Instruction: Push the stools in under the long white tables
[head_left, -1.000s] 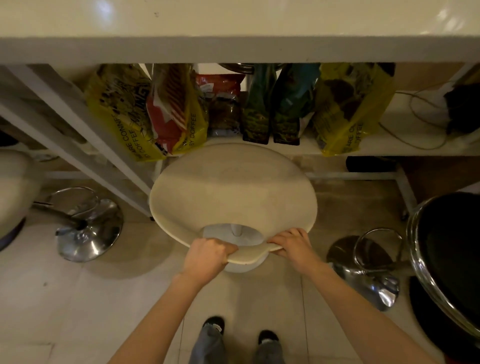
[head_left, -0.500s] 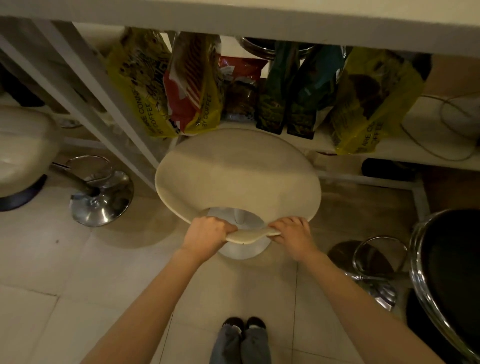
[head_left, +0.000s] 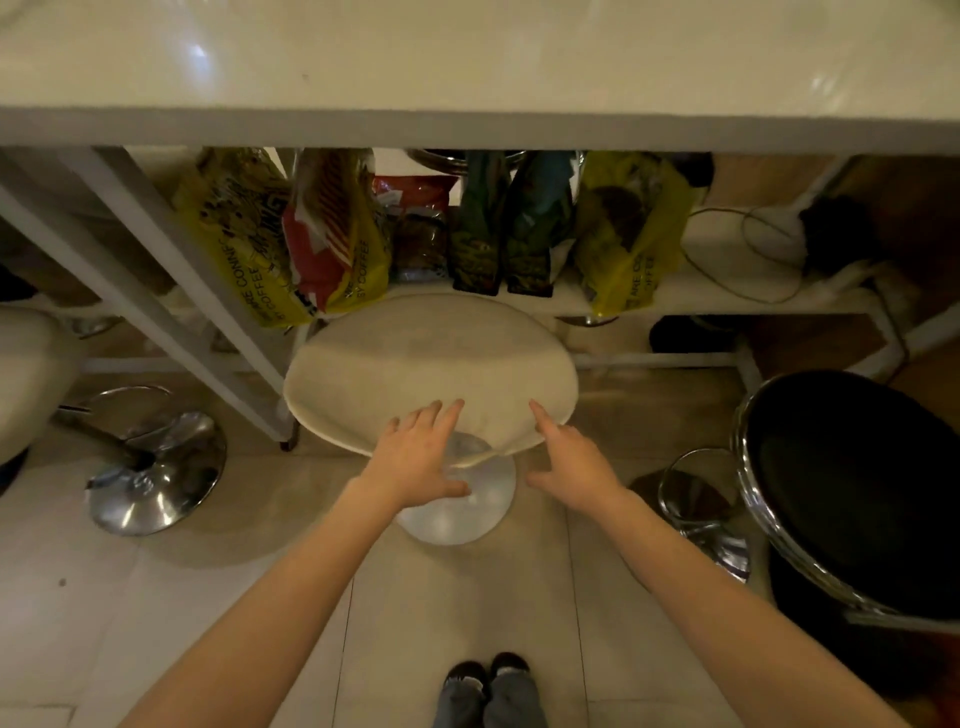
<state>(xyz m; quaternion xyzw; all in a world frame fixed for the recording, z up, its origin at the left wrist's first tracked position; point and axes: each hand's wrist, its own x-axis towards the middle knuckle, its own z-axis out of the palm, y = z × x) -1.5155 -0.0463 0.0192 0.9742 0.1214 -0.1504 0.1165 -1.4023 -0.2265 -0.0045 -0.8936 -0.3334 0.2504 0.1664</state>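
Far left, a cream stool seat pokes in at the frame edge, w/ a chrome base and footring on the tile floor beside it. Overhead, the long white table spans the whole top of view, its white leg frame slanting down left of centre. Under it a low shelf carries coffee bags – yellow, red, dark green – in a row. Centre: the beige stool, seat's far edge just at the shelf front, roughly half under the table edge, near edge out toward the person; round pale base on the floor below. Left hand – grip open, fingers spread, fingertips over the seat's near rim, holding nothing. Right hand – also open, index finger at the rim, contact hard to call. Shoes bottom centre. Right side: another chrome base, then a black stool seat w/ chrome rim, well out from the table.
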